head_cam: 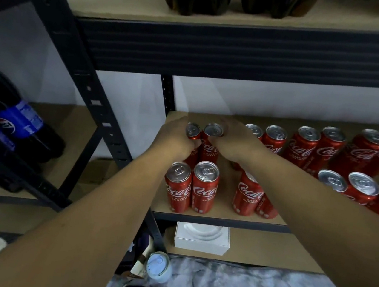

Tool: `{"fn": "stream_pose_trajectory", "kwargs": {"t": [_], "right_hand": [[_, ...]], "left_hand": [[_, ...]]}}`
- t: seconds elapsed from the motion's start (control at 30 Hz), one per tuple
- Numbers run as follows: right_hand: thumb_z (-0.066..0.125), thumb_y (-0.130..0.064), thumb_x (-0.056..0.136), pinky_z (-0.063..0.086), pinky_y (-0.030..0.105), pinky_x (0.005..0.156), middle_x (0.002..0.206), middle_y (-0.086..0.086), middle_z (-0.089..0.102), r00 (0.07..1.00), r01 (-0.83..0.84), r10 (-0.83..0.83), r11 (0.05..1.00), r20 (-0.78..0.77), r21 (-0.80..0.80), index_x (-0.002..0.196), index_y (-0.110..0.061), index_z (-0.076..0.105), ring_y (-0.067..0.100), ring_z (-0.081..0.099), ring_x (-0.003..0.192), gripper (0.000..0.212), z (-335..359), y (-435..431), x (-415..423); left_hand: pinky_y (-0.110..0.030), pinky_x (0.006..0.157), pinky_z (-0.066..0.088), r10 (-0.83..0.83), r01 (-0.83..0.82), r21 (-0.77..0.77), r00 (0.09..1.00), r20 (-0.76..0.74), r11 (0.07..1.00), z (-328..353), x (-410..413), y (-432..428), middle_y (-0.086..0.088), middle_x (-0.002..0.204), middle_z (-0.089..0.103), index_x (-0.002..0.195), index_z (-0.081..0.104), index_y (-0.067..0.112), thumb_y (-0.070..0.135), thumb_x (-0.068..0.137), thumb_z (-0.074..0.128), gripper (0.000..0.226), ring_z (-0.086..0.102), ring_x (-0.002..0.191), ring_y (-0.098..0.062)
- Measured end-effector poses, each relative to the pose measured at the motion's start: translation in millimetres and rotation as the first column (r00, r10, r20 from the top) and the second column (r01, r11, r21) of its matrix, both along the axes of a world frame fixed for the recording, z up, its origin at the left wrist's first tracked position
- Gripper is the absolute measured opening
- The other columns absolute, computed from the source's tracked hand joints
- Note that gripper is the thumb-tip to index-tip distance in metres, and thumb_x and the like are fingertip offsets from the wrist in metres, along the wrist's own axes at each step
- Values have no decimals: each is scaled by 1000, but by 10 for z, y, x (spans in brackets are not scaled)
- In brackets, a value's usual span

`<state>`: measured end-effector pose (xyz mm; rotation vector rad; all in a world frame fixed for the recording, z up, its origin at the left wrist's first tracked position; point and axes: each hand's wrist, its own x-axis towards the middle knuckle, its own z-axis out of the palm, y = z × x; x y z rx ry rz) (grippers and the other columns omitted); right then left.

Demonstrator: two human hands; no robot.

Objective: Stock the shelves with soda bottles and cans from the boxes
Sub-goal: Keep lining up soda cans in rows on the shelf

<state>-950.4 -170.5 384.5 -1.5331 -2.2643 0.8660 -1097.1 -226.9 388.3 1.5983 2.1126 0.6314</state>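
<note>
Now the left hand (175,140) grips one red can (192,129), the right hand (230,144) grips the neighbouring can (214,130).

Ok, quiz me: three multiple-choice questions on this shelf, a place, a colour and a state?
1. The flat white box lies: A) top shelf B) under the red aluminium cans' shelf C) floor
2. Dark plastic bottles' labels: A) green B) yellow C) blue
3. Left hand and right hand: A) each grips a can B) hang empty C) lift a bottle
1 B, it sits one board below; 2 C, blue bands show; 3 A, fingers curl round two cans.
</note>
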Motion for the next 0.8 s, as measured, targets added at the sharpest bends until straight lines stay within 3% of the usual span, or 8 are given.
{"fn": "stream_pose_trajectory", "kwargs": {"t": [0.13,0.33,0.53,0.8], "right_hand": [[68,-26,97,43,31,80,136,8,61,999,27,-30,997,-43,-67,140,-16,55,23,59,114,46,-99,156,-82],[71,-34,93,50,35,83,122,3,68,999,-20,18,999,-38,-41,125,-20,65,23,63,109,35,-194,297,-59],[72,-36,93,39,26,67,114,1,70,996,-71,71,997,-53,-4,120,-22,67,20,64,105,31,-234,301,-53],[69,-37,96,32,18,61,114,3,68,992,-116,115,993,-52,-9,119,-18,65,14,57,96,31,-209,250,-81]], "left_hand": [[-26,82,38,45,-45,-17,999,-5,999,-50,-47,131,-6,133,60,134,56,15,29,91,76,49,58,119,-23],[-27,74,39,99,-99,-7,995,5,995,-174,-124,253,-4,115,66,117,68,15,31,87,80,36,59,99,-19],[-27,73,40,133,-133,34,991,18,991,-224,-148,223,-4,110,68,111,68,13,26,85,81,32,59,97,-20],[-21,57,32,179,-180,25,984,10,983,-222,-178,173,-1,97,65,101,66,12,23,89,75,18,58,89,-19]]}}
